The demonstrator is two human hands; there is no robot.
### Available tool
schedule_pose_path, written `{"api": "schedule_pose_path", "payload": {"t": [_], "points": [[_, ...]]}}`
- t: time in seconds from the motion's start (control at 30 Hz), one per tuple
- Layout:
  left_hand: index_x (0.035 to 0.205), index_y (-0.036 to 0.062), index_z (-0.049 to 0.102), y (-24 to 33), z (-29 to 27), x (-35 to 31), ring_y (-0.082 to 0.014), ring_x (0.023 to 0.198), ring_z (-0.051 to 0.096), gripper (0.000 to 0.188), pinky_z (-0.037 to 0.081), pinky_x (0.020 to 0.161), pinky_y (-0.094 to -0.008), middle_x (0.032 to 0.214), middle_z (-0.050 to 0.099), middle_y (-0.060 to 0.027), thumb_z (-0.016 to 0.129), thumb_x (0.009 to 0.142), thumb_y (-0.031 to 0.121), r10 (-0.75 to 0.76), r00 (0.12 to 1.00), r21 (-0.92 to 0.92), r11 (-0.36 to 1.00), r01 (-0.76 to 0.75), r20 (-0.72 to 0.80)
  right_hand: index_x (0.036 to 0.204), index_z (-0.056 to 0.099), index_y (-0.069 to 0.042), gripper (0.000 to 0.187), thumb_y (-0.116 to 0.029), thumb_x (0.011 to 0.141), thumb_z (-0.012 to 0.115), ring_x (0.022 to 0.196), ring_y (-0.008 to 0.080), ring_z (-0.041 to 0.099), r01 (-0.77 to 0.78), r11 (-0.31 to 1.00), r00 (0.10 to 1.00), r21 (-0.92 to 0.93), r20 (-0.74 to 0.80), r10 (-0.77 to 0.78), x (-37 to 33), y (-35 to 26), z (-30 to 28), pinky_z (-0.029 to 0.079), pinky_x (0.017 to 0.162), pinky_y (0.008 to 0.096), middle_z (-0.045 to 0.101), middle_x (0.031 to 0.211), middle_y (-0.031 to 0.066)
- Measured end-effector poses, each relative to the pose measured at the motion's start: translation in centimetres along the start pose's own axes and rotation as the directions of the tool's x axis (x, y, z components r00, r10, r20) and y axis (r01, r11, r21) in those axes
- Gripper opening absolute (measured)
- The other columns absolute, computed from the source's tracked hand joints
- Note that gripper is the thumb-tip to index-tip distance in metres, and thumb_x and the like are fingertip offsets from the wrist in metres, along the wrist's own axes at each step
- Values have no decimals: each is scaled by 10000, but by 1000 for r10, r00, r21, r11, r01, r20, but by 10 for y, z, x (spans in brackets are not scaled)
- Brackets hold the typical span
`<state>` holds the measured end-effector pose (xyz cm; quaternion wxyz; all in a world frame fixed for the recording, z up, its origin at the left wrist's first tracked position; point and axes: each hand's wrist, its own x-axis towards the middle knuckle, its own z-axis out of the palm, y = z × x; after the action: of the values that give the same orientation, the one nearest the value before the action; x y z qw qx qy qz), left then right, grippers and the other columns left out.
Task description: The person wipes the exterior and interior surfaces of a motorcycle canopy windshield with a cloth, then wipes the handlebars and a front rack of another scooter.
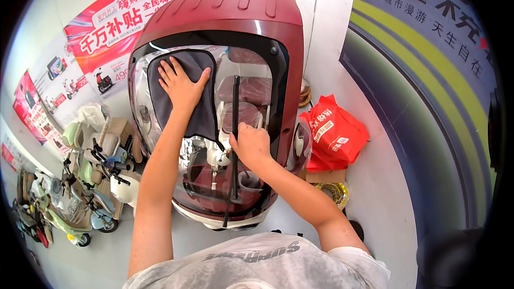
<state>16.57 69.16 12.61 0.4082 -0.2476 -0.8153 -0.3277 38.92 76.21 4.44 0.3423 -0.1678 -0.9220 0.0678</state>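
My left hand [182,86] lies flat with spread fingers on a dark grey cloth [194,116] edged in black. The cloth is spread over the left part of the windshield [251,67] of a small dark red enclosed vehicle [225,8]. Lower and to the right, my right hand [252,145] is closed at the black windshield wiper [235,99], which runs nearly upright down the glass. Its fingertips are partly hidden, but they appear to grip the wiper. Seats wrapped in clear plastic [245,90] show through the windshield.
A red bag [334,134] stands right of the vehicle on a cardboard box [326,176], with a gold-coloured coil [334,192] below. Several scooters [75,203] are parked at left. Pink posters [126,18] line the left wall; a large blue-grey banner [428,75] hangs at right.
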Motion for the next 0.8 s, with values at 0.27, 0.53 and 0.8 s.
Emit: {"api": "schedule_pose_path", "payload": {"t": [0.27,0.53,0.8], "points": [[1575,-96,166,61,-8,-13,-538,1522,87,1361,88,1198,-655,1622,133,-382,664,713,833,145,984,62,986,-152,102,752,620,-34,320,-314,845,742,629,347,669,5,967,1000,255,-10,-3,-16,3,-33,523,614,438,673,687,163],[1530,-34,373,132,-9,-31,-460,1523,193,1100,121,1213,-614,1611,288,-287,726,750,656,586,804,-80,810,-580,103,764,619,-41,316,-316,853,747,629,325,667,84,961,996,265,-27,-79,-42,7,-62,514,629,423,649,681,130],[1534,64,420,159,-4,-52,-408,1532,215,977,126,1227,-584,1638,290,-214,711,776,607,768,626,-247,638,-729,137,813,624,-56,267,-289,874,740,645,315,661,43,948,999,314,-2,-45,-49,2,-67,499,667,427,664,699,117]]}}
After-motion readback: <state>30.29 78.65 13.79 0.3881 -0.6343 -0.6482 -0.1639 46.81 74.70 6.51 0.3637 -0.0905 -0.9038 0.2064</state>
